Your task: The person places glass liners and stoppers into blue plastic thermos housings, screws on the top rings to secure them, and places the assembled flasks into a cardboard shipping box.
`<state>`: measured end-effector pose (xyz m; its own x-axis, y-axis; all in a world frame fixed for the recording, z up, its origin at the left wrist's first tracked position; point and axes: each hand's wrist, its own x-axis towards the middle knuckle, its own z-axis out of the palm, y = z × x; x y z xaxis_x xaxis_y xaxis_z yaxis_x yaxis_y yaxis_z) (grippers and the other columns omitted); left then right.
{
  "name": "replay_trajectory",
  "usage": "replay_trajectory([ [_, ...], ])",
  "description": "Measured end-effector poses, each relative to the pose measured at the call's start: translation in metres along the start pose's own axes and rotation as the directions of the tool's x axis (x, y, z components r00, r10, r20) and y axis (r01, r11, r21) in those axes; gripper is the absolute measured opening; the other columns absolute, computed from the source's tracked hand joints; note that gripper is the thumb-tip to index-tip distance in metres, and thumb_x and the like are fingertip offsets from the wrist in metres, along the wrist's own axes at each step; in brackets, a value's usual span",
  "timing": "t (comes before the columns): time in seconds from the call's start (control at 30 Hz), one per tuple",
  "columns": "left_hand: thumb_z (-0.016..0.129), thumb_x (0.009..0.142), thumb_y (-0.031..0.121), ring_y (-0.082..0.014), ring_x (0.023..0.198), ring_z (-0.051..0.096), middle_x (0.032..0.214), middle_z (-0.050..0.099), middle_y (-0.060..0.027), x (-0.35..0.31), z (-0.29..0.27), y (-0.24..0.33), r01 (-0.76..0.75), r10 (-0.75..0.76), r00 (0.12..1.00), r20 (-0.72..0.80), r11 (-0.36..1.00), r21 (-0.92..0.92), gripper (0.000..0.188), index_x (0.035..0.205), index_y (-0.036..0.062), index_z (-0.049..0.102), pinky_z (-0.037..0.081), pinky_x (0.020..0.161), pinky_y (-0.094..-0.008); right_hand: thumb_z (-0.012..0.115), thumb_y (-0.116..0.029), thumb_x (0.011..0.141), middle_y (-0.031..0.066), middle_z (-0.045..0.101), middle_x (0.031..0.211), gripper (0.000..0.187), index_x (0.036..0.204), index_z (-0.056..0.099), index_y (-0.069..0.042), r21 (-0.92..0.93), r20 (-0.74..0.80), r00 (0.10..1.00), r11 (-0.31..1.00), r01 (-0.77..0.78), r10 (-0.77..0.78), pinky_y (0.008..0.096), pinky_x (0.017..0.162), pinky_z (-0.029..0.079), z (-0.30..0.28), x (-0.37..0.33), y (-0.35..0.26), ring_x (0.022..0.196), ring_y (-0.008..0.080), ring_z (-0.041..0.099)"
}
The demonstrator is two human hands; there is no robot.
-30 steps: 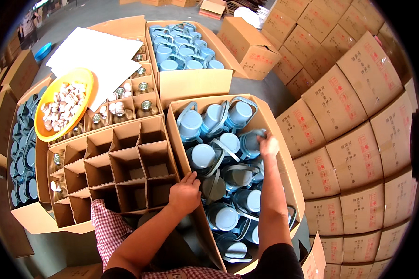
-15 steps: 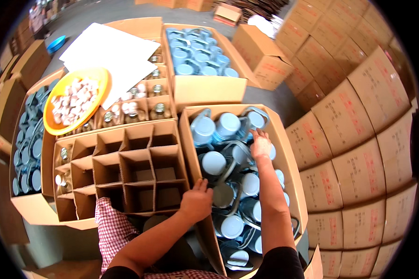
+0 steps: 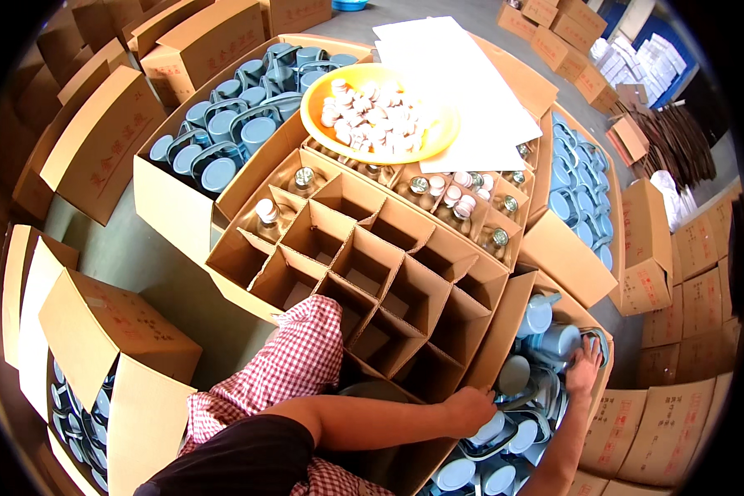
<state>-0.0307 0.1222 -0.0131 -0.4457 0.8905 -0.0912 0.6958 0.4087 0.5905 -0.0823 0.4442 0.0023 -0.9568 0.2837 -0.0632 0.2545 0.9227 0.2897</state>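
Note:
Blue-grey lidded jugs (image 3: 514, 374) with curved handles crowd an open carton (image 3: 504, 331) at the lower right. My left hand (image 3: 471, 411) rests on that carton's near-left wall, its fingers curled over the edge beside the jugs. Deeper in, against the right side, my right hand (image 3: 584, 366) has its fingers round a jug (image 3: 556, 341), which is tilted and smeared by motion. Part of its grip is hidden. To the left is a divided carton (image 3: 364, 264), mostly of bare compartments; two capped clear glass bottles (image 3: 267, 220) stand in its far-left corner.
Behind sits another divided carton of glass bottles (image 3: 496, 240), carrying white sheets (image 3: 463, 91) and a yellow basin (image 3: 438, 140) of small pale caps. More jug cartons (image 3: 174, 215) stand left and far right. Stacked boxes (image 3: 620, 422) rise on the right. Checked cloth (image 3: 306, 339) covers my lap.
The view has swung left, so the cartons sit further right and turned. Both hands stay at the jug carton. A jug beside my right hand now leans over.

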Motion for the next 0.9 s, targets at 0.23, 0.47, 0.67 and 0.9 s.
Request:
replay_trajectory([
  [0.23, 0.063, 0.073, 0.02, -0.0253, 0.118, 0.05, 0.127, 0.053, -0.013, 0.006, -0.006, 0.0, -0.041, 0.043, 0.998, -0.047, 0.998, 0.047, 0.029, 0.099, 0.0055, 0.062, 0.049, 0.086, -0.0362, 0.06, -0.007, 0.067, 0.0142, 0.056, 0.083, 0.019, 0.085, 0.054, -0.004, 0.125, -0.565, 0.822, 0.977, 0.171, -0.072, 0.0471, 0.092, 0.038, -0.158, -0.034, 0.025, 0.089, 0.0352, 0.054],
  [0.47, 0.056, 0.09, 0.029, -0.0201, 0.092, 0.063, 0.107, 0.064, -0.0106, 0.0, 0.0, -0.023, -0.024, -0.223, 0.951, -0.212, 0.632, -0.775, 0.031, 0.11, 0.0054, 0.06, 0.049, 0.076, -0.0325, 0.068, -0.011, 0.077, 0.0107, 0.051, 0.068, 0.018, 0.077, 0.053, -0.001, 0.389, -0.823, 0.445, 0.921, -0.011, 0.353, 0.0336, 0.056, 0.041, -0.296, -0.181, -0.058, 0.061, 0.024, 0.049],
  [0.67, 0.029, 0.09, 0.063, -0.0308, 0.102, 0.057, 0.116, 0.057, -0.0172, -0.049, -0.039, -0.034, 0.033, 0.177, 0.969, -0.175, -0.788, -0.615, 0.066, 0.126, 0.0105, 0.044, 0.045, 0.09, -0.0476, 0.072, -0.021, 0.069, 0.0113, 0.053, 0.068, 0.029, 0.079, 0.054, -0.002, 0.629, -0.667, 0.692, 0.706, 0.326, 0.275, 0.0337, 0.055, 0.043, -0.244, -0.28, -0.114, 0.06, 0.0251, 0.053],
  [0.9, 0.043, 0.095, 0.026, -0.0216, 0.083, 0.062, 0.089, 0.065, -0.0095, -0.153, -0.058, -0.17, -0.425, -0.59, 0.731, -0.342, -0.003, -0.905, 0.03, 0.101, 0.0014, 0.059, 0.052, 0.077, -0.0358, 0.077, -0.018, 0.067, 0.0101, 0.061, 0.075, 0.024, 0.082, 0.062, -0.005, 0.514, -0.659, 0.615, 0.337, 0.788, -0.432, 0.034, 0.056, 0.05, -0.211, -0.307, -0.233, 0.065, 0.0287, 0.061],
])
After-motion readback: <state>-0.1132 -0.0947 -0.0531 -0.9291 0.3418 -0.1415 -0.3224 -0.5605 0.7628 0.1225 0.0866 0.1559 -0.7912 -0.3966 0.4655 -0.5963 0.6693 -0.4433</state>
